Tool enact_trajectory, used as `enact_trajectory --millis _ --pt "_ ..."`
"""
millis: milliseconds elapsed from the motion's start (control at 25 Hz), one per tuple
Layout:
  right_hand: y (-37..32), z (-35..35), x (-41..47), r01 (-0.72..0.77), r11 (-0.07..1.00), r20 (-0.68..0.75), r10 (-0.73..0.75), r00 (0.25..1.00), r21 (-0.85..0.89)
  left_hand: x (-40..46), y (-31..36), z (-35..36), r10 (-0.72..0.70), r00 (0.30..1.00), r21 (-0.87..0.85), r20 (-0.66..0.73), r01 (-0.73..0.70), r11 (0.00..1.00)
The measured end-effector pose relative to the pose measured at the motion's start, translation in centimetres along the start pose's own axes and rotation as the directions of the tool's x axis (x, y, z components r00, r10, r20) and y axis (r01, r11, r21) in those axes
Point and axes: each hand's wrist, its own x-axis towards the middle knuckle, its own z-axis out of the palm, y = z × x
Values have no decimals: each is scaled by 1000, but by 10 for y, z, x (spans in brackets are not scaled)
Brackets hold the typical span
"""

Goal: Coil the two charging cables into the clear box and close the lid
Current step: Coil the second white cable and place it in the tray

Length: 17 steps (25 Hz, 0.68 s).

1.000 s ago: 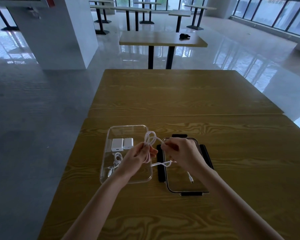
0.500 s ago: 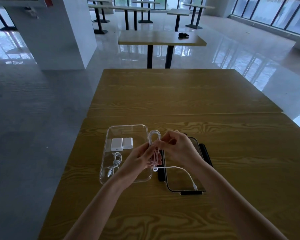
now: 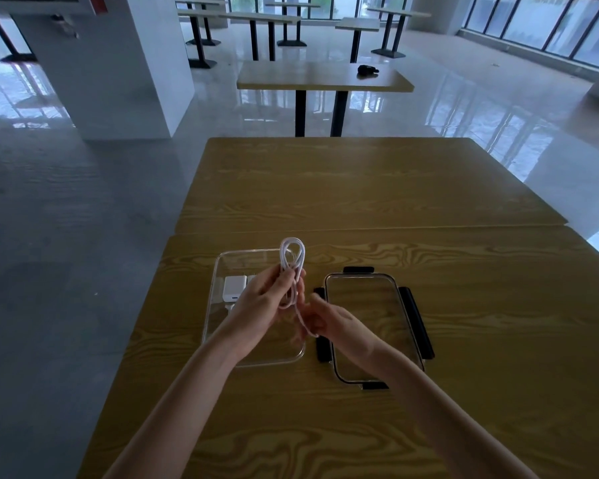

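My left hand [image 3: 260,307] holds a coiled white charging cable [image 3: 292,257] upright above the clear box [image 3: 218,271]; its loops stick up past my fingers. My right hand [image 3: 329,318] sits just right of it and pinches the cable's loose tail below the coil. Inside the box a white charger block [image 3: 234,288] lies at the far left. A second block and the other cable are mostly hidden behind my left hand. The clear lid [image 3: 374,326] with black clasps lies flat on the table, right of the box.
Box and lid sit on a wood-grain table [image 3: 360,188] whose left edge runs close beside the box. Another table [image 3: 322,76] with a small dark object [image 3: 367,69] stands farther back. A white pillar [image 3: 118,63] rises at the left.
The cable's loose end, which trailed over the lid, has been drawn up into the coil. My right hand moved down and toward me; my left hand lifted the coil higher over the box.
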Motion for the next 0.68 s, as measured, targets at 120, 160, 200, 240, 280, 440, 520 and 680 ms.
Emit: enact_trajectory --millis 120,160,200,240,280,440,520,680 --pt "3 -3 -3 46 950 -2 -49 999 -310 -2 -2 -7 23 999 189 -44 -14 982" --pt "3 -5 -6 44 911 11 -43 999 -409 -3 -2 -11 17 997 205 -76 -1 979" --pt "4 -8 -8 32 883 3 -34 999 -468 -4 -2 -16 16 994 222 -104 7 975" --pt "5 -11 -10 22 863 -21 -38 999 -505 -5 -2 -21 18 992 257 -124 15 966" --pt "4 -15 -12 18 843 -57 -58 997 -538 -7 -3 -24 11 992 308 -130 30 951" --pt "-8 -24 -14 83 808 -98 -171 980 -583 -13 -15 -23 -77 997 542 -31 81 836" --pt "-16 -25 -12 117 788 -113 -230 967 -604 -14 -20 -16 -151 988 556 44 101 825" --pt "-24 -24 -7 191 717 -136 -371 918 -670 -18 -26 -10 -278 941 354 191 198 914"
